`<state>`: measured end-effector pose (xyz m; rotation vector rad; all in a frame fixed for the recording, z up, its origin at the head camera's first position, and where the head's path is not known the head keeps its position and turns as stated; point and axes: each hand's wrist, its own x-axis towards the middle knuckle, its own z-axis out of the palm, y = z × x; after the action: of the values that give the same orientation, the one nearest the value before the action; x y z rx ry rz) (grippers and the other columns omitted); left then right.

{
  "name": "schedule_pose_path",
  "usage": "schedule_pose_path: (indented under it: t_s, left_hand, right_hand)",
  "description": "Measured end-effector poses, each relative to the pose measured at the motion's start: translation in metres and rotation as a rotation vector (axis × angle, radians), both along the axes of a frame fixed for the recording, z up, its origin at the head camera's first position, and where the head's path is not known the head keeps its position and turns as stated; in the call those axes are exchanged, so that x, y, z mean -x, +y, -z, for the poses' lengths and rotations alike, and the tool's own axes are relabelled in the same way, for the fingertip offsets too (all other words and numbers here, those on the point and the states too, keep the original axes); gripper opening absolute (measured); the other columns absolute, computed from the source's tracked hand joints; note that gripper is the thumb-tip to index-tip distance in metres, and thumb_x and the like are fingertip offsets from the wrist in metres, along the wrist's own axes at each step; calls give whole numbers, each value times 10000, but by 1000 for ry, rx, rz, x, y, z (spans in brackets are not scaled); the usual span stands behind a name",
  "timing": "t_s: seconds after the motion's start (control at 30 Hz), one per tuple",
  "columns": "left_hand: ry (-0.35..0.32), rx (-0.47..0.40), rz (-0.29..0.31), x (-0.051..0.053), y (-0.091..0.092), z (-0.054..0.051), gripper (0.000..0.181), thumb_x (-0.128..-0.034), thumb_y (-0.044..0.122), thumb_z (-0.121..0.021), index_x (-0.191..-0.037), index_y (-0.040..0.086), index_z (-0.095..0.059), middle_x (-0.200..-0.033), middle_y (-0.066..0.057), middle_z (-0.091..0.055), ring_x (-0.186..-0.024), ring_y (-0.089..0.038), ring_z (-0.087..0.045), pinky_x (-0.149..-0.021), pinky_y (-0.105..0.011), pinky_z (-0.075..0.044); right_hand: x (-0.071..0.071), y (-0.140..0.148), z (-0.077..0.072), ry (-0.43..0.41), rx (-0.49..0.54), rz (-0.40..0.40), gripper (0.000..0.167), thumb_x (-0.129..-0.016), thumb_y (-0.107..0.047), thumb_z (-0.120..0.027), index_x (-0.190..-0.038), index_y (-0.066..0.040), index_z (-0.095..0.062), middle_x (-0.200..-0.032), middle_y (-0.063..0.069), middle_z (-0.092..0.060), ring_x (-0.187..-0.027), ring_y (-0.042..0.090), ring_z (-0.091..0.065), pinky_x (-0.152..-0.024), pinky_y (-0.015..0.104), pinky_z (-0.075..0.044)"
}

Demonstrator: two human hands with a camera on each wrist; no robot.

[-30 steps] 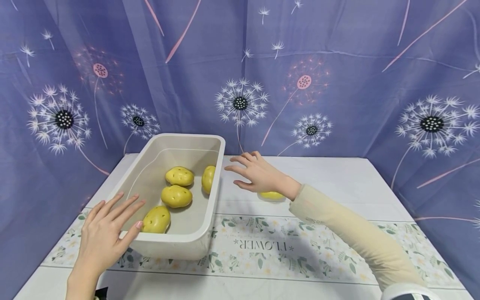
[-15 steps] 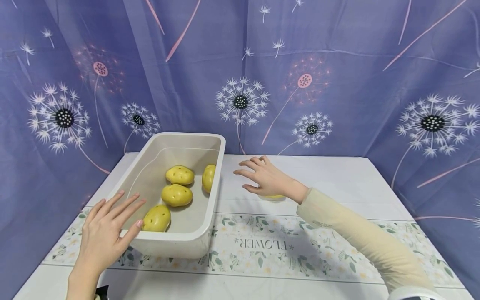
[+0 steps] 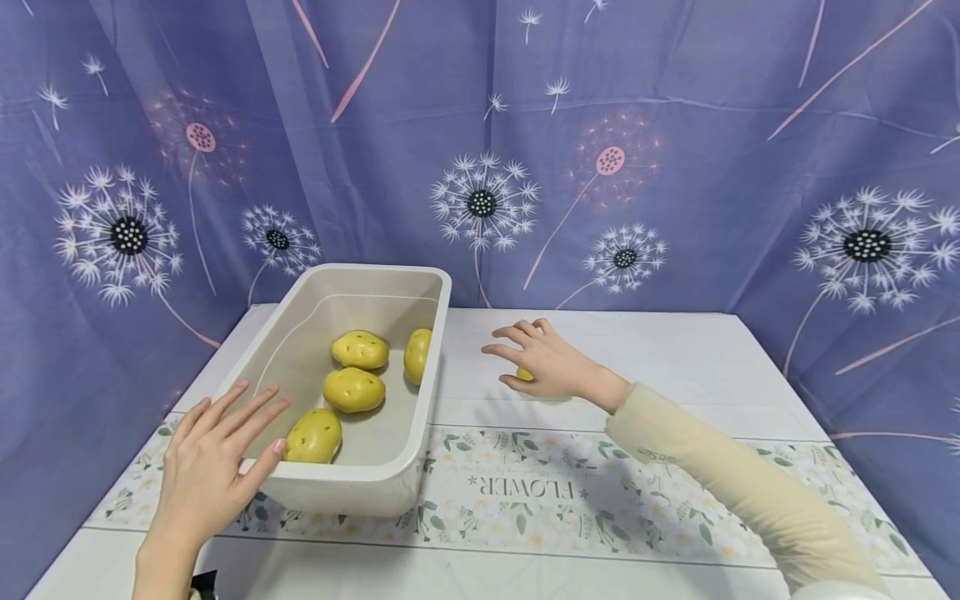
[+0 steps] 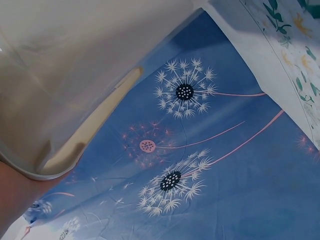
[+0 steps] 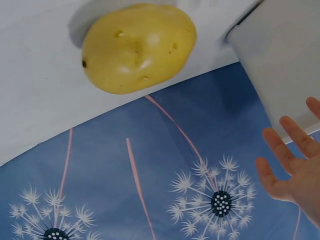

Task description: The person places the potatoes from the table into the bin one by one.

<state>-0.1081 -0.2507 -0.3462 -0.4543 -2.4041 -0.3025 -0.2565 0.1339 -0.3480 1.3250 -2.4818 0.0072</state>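
Note:
My left hand (image 3: 213, 467) lies with spread, straight fingers over the near left corner of a light grey plastic tub (image 3: 348, 472). In the left wrist view, a bit of that hand (image 4: 17, 195) shows beside the tub wall (image 4: 95, 55). Several yellow potatoes, one of them a near potato (image 3: 314, 437), lie inside the tub. Right of the tub, my right hand (image 3: 551, 364) hovers with loosely bent fingers, holding nothing. It mostly hides one potato (image 3: 524, 374) on the table. The right wrist view shows this potato (image 5: 140, 50) whole, apart from the hand (image 5: 300, 170).
The tub stands on the left half of a white table (image 3: 667, 358) with a floral printed band (image 3: 525, 521). A blue-purple dandelion curtain (image 3: 390, 192) closes off the back and both sides.
My right hand has moved rightward, away from the tub and over the potato on the table. The left hand and the potatoes in the tub have stayed put.

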Motion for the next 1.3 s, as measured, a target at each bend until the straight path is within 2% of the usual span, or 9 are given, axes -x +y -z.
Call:
schedule_pose_path:
  t_s: [0.3, 0.93, 1.3]
  left_hand:
    - [2, 0, 0, 0, 1, -1, 396, -788, 334, -555, -1146, 175, -607, -1174, -108, -607, -1261, -221, -408, -1071, -455, -228]
    - [-1, 0, 3, 0, 1, 0, 389, -807, 354, -539, -1146, 176, -605, -1179, -106, -604, -1259, -226, -410, -1065, -470, -230]
    - [1, 0, 3, 0, 0, 0, 386, -808, 349, -537, -1143, 171, -607, -1178, -107, -604, -1264, -220, -405, -1080, -453, -216]
  right_hand:
    - [1, 9, 10, 42, -19, 5, 463, -826, -382, -548, -1256, -221, -486, -1248, 76, -511, -1087, 253, -482, -797, 417, -393]
    - [6, 25, 33, 20, 10, 39, 466, -804, -351, -574, -1243, -209, -501, -1232, 110, -511, -1055, 267, -483, -756, 403, -394]
    - [8, 32, 40, 28, -7, 56, 492, -792, -359, -597, -1251, -216, -493, -1245, 111, -496, -1046, 280, -490, -753, 414, -404]
